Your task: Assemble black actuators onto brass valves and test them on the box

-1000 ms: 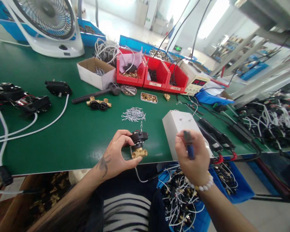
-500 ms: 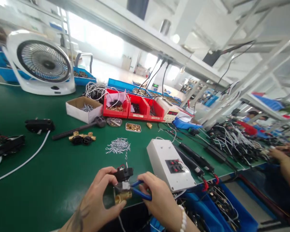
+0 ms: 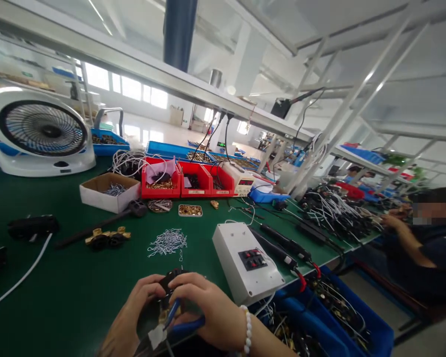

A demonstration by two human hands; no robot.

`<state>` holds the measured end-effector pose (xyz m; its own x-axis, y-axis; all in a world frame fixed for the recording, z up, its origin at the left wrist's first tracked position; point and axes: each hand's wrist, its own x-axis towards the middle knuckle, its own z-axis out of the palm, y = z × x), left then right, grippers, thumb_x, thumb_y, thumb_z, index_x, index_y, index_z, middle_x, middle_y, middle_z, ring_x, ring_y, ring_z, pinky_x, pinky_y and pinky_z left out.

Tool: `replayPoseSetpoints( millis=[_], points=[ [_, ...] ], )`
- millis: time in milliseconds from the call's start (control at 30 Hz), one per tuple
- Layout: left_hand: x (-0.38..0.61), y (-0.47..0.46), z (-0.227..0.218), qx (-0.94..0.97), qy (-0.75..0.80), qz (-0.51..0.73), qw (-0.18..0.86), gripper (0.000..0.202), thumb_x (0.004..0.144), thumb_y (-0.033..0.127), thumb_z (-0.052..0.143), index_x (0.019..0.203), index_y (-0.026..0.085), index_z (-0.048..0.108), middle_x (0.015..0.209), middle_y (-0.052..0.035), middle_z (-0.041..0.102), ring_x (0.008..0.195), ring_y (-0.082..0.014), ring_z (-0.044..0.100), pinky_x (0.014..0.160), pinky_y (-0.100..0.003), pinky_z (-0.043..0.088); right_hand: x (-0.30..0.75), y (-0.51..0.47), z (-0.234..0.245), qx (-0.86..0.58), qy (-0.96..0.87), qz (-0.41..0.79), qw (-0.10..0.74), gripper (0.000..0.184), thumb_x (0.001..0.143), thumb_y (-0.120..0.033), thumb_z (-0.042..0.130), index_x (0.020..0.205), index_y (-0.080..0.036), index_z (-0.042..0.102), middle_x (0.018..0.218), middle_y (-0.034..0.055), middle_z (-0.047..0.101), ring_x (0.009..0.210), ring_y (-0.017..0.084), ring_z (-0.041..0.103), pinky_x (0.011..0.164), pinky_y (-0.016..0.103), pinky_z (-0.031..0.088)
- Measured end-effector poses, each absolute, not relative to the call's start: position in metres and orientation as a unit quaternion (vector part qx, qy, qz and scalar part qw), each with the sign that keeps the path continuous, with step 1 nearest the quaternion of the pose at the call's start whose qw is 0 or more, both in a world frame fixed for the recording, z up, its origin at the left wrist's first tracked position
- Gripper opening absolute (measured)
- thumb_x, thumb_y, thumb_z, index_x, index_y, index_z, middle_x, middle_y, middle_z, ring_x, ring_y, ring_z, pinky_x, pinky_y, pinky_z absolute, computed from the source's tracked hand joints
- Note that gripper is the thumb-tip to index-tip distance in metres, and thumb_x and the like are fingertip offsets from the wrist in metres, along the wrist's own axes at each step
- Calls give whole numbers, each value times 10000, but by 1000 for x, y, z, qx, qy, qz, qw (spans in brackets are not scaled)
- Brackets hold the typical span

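At the table's near edge my left hand (image 3: 124, 315) is closed on the side of a black housing (image 3: 168, 283) with a brass fitting (image 3: 163, 315) below it. My right hand (image 3: 217, 310) is wrapped round blue-handled pliers (image 3: 188, 327), and its fingers also touch the top of the housing. The pliers' head, with a white wrap (image 3: 156, 337), points down and left, apart from the housing. My fingers hide much of the assembly. Just beyond lies a pile of silver spring clips (image 3: 168, 242), with a single clip (image 3: 181, 255) nearer to me.
A white switch box (image 3: 241, 263) stands to the right, beside black electric screwdrivers (image 3: 278, 248). Behind are red bins (image 3: 161, 191), a carton (image 3: 107, 198) and a hammer (image 3: 96, 228). A fan (image 3: 48, 131) is at left; a co-worker (image 3: 427, 248) sits at right.
The pliers have swung from the housing's front to down and left. My right hand has moved left, its fingers now on the housing's top. The camera view has shifted.
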<state>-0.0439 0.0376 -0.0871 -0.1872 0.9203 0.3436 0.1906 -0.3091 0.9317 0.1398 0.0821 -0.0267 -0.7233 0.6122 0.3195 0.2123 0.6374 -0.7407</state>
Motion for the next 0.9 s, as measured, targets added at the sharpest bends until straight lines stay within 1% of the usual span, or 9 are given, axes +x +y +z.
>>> replayPoseSetpoints(
  millis=[67,133,200,300,433,600,667,800,900],
  points=[
    [-46,38,-88,577,479,590,301,261,758,475,694,894,258,643,1179,-91,588,1032,-280,658,847,-399,624,140,83,-26,-221,-868,343,284,240,902,-307,669,1116,-200,648,1252,111,673,1206,185,610,1068,318,461],
    [-47,38,-89,588,467,591,296,266,772,461,699,947,270,642,1201,-77,586,1066,-265,655,888,-376,613,141,84,-26,-210,-874,334,285,259,898,-292,670,1136,-192,646,1239,112,685,1200,181,615,1064,309,463],
    [-48,36,-89,580,475,585,311,286,778,468,710,972,270,637,1226,-75,585,1094,-265,653,878,-353,618,142,84,-26,-211,-877,329,281,291,878,-245,682,1159,-181,646,1290,122,659,1232,180,598,1077,298,454],
    [-51,36,-89,563,489,573,340,372,745,535,748,960,247,652,1233,-104,592,1118,-297,648,858,-365,627,144,83,-27,-220,-883,317,268,284,874,-207,673,1156,-173,656,1359,132,614,1271,182,572,1096,296,440],
    [-58,37,-89,565,501,558,344,444,700,609,766,934,246,665,1218,-110,605,1093,-299,658,870,-374,625,143,84,-28,-207,-896,288,267,248,895,-204,647,1141,-179,662,1306,106,651,1223,168,598,1078,288,445],
    [-61,35,-91,591,507,538,323,474,704,634,753,942,237,651,1231,-114,583,1097,-304,649,867,-388,619,141,86,-28,-182,-884,321,288,237,896,-207,650,1129,-166,672,1256,117,671,1188,160,620,1056,267,469],
    [-62,33,-92,600,508,529,319,455,717,609,754,955,237,646,1255,-110,566,1114,-302,637,866,-385,614,141,87,-28,-182,-878,332,293,234,894,-208,659,1124,-163,671,1243,124,673,1181,162,626,1045,270,483],
    [-64,31,-88,612,514,510,318,305,772,442,758,991,267,638,1278,-58,550,1166,-254,611,919,-349,591,140,89,-25,-171,-872,346,300,214,894,-215,674,1099,-154,663,1215,133,678,1150,163,640,1013,270,507],
    [-65,29,-78,640,500,502,297,253,780,343,753,987,262,632,1253,-51,563,1151,-232,611,946,-358,577,139,92,-23,-155,-875,349,297,185,905,-240,677,1060,-140,664,1161,133,683,1100,158,651,978,260,524]
  ],
)
